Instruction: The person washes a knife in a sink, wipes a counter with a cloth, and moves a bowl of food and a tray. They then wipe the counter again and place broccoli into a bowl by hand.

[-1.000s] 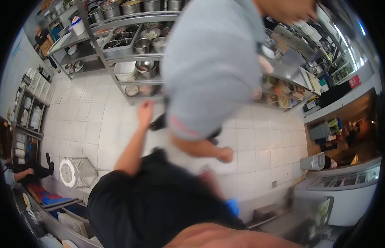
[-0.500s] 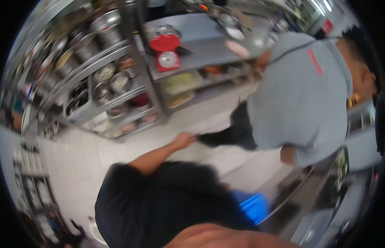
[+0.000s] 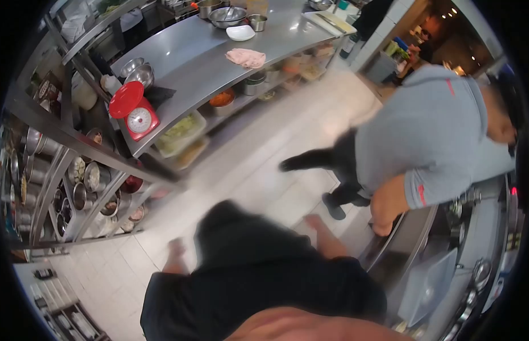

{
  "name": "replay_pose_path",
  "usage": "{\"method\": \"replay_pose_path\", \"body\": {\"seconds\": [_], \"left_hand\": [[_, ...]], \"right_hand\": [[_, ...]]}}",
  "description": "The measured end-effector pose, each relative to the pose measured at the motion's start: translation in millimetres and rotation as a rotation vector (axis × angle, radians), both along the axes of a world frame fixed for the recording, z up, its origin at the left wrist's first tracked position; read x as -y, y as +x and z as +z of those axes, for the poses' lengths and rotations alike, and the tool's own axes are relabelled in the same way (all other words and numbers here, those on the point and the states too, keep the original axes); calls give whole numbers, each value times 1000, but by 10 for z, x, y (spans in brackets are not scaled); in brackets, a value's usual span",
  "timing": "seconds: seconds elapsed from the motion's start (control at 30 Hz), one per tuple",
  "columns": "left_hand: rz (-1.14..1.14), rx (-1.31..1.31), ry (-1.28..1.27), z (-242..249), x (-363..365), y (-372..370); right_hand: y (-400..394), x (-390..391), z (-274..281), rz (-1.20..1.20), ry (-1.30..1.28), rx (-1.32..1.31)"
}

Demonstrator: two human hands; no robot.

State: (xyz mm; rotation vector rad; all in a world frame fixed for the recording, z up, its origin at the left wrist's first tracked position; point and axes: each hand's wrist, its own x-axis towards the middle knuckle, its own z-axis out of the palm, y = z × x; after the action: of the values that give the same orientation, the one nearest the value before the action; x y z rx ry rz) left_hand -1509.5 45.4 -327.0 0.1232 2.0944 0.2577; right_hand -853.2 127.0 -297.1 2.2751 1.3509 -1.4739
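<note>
My left hand (image 3: 175, 249) hangs low beside my dark clothing, over the tiled floor, smeared by motion. On my other side my right hand (image 3: 314, 222) is held out in front of the body, also blurred, with the floor behind it. Neither hand shows anything in it, though the fingers are too smeared to read. Closest to my right hand is a co-worker in a grey shirt (image 3: 418, 136), whose hand (image 3: 382, 224) rests by the edge of the counter (image 3: 409, 250) on the right.
A steel table (image 3: 188, 62) carries a red scale (image 3: 140, 119), metal bowls (image 3: 140, 77), a pink cloth (image 3: 246, 58) and a white dish (image 3: 240, 33). Metal shelving (image 3: 77, 145) with several pots stands on the left. A tiled floor (image 3: 253, 165) runs between table and counter.
My view has turned right, and the table shows more fully. My left hand has swung back toward my side; my right hand has come into view. The blue object by the counter is out of sight.
</note>
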Motion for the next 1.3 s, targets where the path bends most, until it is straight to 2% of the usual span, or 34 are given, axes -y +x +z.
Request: {"method": "replay_pose_path", "body": {"seconds": [0.03, 0.07, 0.1, 0.13, 0.2, 0.23, 0.27, 0.3, 0.37, 0.4, 0.43, 0.47, 0.5, 0.53, 0.6, 0.63, 0.67, 0.7, 0.77, 0.8, 0.83, 0.87, 0.9, 0.97, 1.03, 1.07, 1.1, 1.17, 1.23, 1.3], "left_hand": [[209, 402, 397, -364, 30, 209], [231, 394, 391, -295, 86, 304], [-92, 321, 391, -295, -391, 786], [-417, 247, 385, -260, -836, 875], [-1071, 76, 369, -123, -1384, 887], [-1402, -29, 346, -68, -1563, 969], [-1600, -99, 157, 119, -1783, 1008], [-940, 62, 258, -257, -1785, 771], [-379, 208, 410, 146, -2246, 934], [-517, 159, 549, 11, -2635, 937], [-655, 109, 685, -179, -3009, 916], [-212, 374, 624, 638, -3431, 1334], [-298, 416, 725, 904, -3901, 1551], [-377, 458, 820, 1092, -4305, 1705], [-713, 350, 917, 1654, -5087, 2031], [-792, 320, 974, 1846, -5386, 2153], [-853, 285, 1041, 2010, -5648, 2270], [-804, 290, 1048, 2181, -5802, 2349], [-916, 93, 1188, 2515, -5997, 2289], [-864, 13, 1208, 2602, -6016, 2230], [-819, -12, 1206, 2619, -6014, 2129], [-734, -209, 1278, 2591, -5992, 2041], [-633, -405, 1337, 2542, -5965, 1969], [-562, -782, 1350, 2430, -5809, 1738], [-346, -898, 1190, 2371, -5612, 1652], [-294, -980, 1110, 2332, -5533, 1648], [-244, -1063, 1025, 2300, -5493, 1659], [-108, -1121, 981, 2308, -5526, 1725], [-38, -1167, 831, 2448, -5666, 1775], [34, -1185, 762, 2457, -5680, 1817]], "right_hand": [[164, -294, -132, 144, 118, -10], [301, -622, -217, 325, 219, 11], [403, -953, -243, 508, 325, 32], [361, -1172, -18, 527, 322, 32], [30, -1548, 651, -298, 226, -343], [-50, -1706, 634, -289, 235, -344], [-138, -1799, 611, -292, 278, -409], [-179, -1844, 568, -304, 321, -476], [-56, -1796, -39, 150, 528, -444], [-49, -1813, -253, 200, 318, -394], [-211, -1836, 95, 226, 60, -320], [-277, -1873, -58, 349, 64, -295], [-289, -1972, -223, 476, 63, -264], [-329, -2195, -186, 472, 60, -252], [-478, -2656, 97, 172, 282, -401], [-574, -3104, 374, 123, 416, -467], [-870, -3634, 1309, 278, 485, -220], [-991, -4094, 1632, 326, 758, -168], [-1162, -4990, 1981, 412, 979, -188], [-1307, -5328, 2161, 454, 969, -211], [-1443, -5680, 2369, 626, 1029, -161], [-1553, -6020, 2505, 805, 1096, -103], [-1672, -6354, 2435, 868, 1101, -112], [-2039, -6987, 2004, 1273, 1141, -179], [-2532, -7307, 1671, 1436, 1224, -11], [-2854, -7456, 1699, 1435, 1211, -87], [-3256, -7516, 1734, 981, 832, -772], [-4043, -8117, 1414, 1177, 981, -450], [-4795, -8852, 1323, 976, 1251, -327], [-5291, -9640, 1260, 1092, 1733, 281]]}}
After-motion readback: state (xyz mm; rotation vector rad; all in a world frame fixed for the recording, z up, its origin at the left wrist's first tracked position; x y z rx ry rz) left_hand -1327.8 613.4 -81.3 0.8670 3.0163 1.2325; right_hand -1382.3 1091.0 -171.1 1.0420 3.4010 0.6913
